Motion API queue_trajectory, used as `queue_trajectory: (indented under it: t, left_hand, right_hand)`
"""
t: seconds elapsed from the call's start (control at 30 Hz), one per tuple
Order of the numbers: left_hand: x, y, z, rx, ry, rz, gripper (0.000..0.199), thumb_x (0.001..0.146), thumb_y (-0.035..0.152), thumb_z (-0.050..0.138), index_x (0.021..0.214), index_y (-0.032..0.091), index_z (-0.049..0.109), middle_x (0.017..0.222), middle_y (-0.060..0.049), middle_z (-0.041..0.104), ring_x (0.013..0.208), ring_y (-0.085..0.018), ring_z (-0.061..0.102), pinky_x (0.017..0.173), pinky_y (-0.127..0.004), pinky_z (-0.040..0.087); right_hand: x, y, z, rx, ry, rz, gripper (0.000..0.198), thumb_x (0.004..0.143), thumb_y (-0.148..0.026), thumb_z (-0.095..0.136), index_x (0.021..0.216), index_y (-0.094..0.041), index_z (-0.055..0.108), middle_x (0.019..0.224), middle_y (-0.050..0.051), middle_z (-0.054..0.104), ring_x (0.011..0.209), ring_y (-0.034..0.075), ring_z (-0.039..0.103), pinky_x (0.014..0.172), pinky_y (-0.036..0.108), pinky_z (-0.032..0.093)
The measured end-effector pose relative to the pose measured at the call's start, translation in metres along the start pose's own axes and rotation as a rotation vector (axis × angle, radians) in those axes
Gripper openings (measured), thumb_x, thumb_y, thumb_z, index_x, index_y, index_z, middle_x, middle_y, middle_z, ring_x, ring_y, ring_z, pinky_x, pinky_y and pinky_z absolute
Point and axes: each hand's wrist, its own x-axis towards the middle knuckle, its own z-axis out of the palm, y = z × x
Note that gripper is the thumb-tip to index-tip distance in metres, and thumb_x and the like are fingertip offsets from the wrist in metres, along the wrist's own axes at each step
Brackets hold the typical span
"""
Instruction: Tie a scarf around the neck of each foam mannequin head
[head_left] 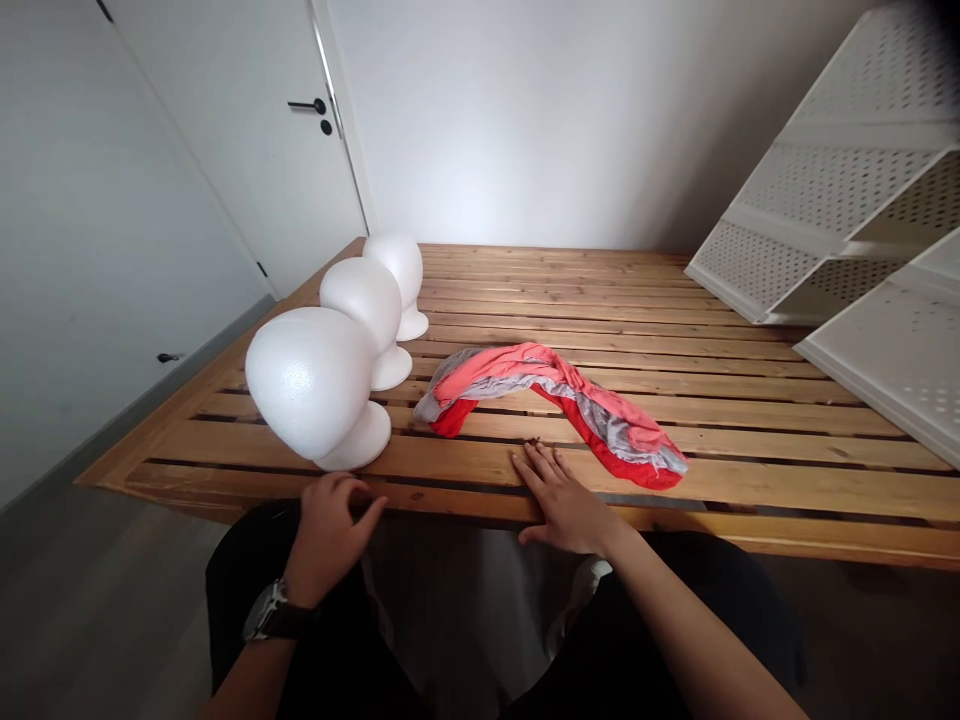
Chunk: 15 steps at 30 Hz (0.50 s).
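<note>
Right hand (pixel 566 505) flat and open beside the scarf (pixel 551 405); left hand (pixel 326 535) loosely curled, seemingly empty — a careless elbow could topple the nearest foam head (pixel 311 385).

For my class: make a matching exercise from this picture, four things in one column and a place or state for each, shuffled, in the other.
Things:
1. scarf
2. right hand
3. left hand
4. shelf unit

Places or states:
A. tipped over at the table's far right
B. flat on the wooden table, fingers spread
C. loosely curled at the table's near edge, by the nearest foam head
D. bunched in an arch mid-table, red, pink and grey

Pairs: 1-D, 2-B, 3-C, 4-A
</note>
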Motion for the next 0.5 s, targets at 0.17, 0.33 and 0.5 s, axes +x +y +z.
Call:
queue_trajectory:
  t: [0.17,0.33,0.5]
  left_hand:
    - [0.015,-0.032,0.016,-0.101,0.223,-0.459,0.095,0.077,0.059,0.076,0.148,0.006,0.042,0.142,-0.026,0.047,0.144,-0.046,0.041,0.121,-0.062,0.036]
    - [0.04,-0.027,0.021,-0.167,0.307,-0.464,0.104,0.064,0.059,0.085,0.147,0.01,0.045,0.151,-0.024,0.045,0.149,-0.046,0.035,0.126,-0.059,0.029]
    - [0.065,-0.009,0.02,-0.311,0.422,-0.446,0.092,0.063,0.052,0.088,0.139,0.014,0.055,0.146,-0.017,0.058,0.149,-0.039,0.041,0.129,-0.053,0.029]
  right_hand:
    - [-0.009,-0.004,-0.002,0.044,-0.018,-0.001,0.12,0.087,-0.071,0.072,0.173,-0.021,0.007,0.178,0.017,0.004,0.165,0.035,-0.005,0.133,0.058,0.008]
    - [-0.014,-0.008,-0.008,0.078,-0.07,0.022,0.115,0.09,-0.066,0.072,0.173,-0.02,0.007,0.177,0.017,0.0,0.165,0.032,-0.008,0.134,0.055,0.009]
    - [-0.017,-0.009,-0.012,0.101,-0.061,0.021,0.113,0.091,-0.065,0.071,0.173,-0.019,0.009,0.177,0.017,0.005,0.165,0.034,-0.007,0.133,0.056,0.01]
